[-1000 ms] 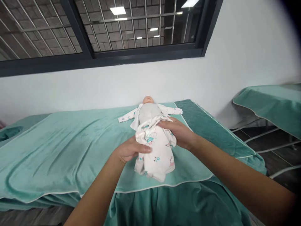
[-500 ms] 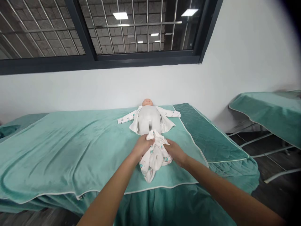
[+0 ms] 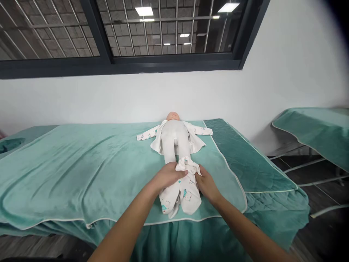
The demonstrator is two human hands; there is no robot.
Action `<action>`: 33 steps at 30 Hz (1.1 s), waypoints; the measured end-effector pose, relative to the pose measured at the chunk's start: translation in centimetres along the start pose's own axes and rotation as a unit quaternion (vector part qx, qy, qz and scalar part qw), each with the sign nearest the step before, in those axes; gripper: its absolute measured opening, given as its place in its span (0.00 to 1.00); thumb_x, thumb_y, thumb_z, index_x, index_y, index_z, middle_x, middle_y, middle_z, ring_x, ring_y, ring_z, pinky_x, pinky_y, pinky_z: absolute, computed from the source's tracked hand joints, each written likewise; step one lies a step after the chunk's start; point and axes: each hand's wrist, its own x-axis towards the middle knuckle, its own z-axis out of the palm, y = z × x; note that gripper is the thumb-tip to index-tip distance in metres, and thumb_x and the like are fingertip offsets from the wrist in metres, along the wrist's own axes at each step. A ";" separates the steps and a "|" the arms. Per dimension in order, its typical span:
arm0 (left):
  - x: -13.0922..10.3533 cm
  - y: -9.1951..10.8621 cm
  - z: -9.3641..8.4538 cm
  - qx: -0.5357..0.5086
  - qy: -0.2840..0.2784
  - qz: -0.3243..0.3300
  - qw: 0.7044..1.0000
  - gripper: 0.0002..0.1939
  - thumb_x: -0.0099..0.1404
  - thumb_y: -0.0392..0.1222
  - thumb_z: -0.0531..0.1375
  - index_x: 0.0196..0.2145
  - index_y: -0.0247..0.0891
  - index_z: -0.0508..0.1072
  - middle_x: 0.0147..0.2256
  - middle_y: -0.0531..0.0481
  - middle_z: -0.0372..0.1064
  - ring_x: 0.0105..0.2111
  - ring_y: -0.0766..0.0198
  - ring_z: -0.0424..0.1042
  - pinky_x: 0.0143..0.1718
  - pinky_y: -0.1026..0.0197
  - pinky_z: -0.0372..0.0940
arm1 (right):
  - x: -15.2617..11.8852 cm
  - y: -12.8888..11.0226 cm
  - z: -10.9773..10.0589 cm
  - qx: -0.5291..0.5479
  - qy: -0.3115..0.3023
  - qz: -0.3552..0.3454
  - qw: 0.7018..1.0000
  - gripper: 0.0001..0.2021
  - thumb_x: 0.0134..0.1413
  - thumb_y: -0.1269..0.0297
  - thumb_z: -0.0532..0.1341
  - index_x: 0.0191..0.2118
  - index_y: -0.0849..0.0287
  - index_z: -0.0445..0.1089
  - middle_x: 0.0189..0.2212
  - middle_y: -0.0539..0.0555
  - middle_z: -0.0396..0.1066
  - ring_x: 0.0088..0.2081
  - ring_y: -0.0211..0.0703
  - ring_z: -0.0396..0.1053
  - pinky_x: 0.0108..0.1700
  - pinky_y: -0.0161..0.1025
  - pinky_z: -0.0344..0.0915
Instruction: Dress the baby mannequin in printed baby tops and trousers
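A baby doll (image 3: pixel 176 131) lies on its back on the green blanket, head towards the wall and legs towards me. Its white patterned jacket (image 3: pixel 198 140) is spread open beneath it, with both sleeves out to the sides. Printed white baby pants (image 3: pixel 188 198) cover the doll's lower legs, bunched at the top. My left hand (image 3: pixel 171 175) is closed on the bunched cloth at the left leg. On the other side, my right hand (image 3: pixel 206 182) pinches the edge of the same pants.
The light green blanket (image 3: pixel 68 171) covers a bed with a darker quilted cover (image 3: pixel 245 160) on the right. A white wall (image 3: pixel 114 100) and a barred window (image 3: pixel 163 36) stand behind. Another green-covered bed (image 3: pixel 319 127) is at the right.
The pants have gone from a crumpled bundle below the doll to lying along its lower legs, which now show stretched out. My hands have moved slightly down and right in view.
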 end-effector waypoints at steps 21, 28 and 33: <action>6.3 1.8 -1.5 -0.044 0.111 0.127 0.985 0.19 0.53 0.39 0.66 0.44 0.37 0.72 0.38 0.50 0.72 0.39 0.58 0.71 0.42 0.59 0.64 | 9.4 -0.1 -1.0 -0.035 0.128 -0.101 0.986 0.16 0.55 0.61 0.52 0.48 0.56 0.66 0.50 0.57 0.71 0.49 0.50 0.67 0.54 0.47 0.62; 8.7 2.0 -2.8 0.070 0.195 0.160 0.965 0.18 0.56 0.37 0.62 0.46 0.39 0.73 0.42 0.50 0.74 0.42 0.57 0.70 0.46 0.59 0.62 | 13.5 0.6 -1.8 -0.079 0.105 -0.117 0.984 0.09 0.55 0.62 0.53 0.40 0.55 0.66 0.40 0.55 0.73 0.43 0.50 0.67 0.48 0.45 0.62; 10.4 1.5 -4.6 0.007 0.188 0.165 0.968 0.13 0.57 0.40 0.64 0.41 0.39 0.75 0.36 0.53 0.73 0.36 0.61 0.69 0.40 0.63 0.61 | 15.5 1.3 -2.2 -0.118 0.090 -0.114 0.982 0.08 0.53 0.65 0.54 0.38 0.55 0.67 0.35 0.52 0.72 0.39 0.49 0.66 0.45 0.44 0.62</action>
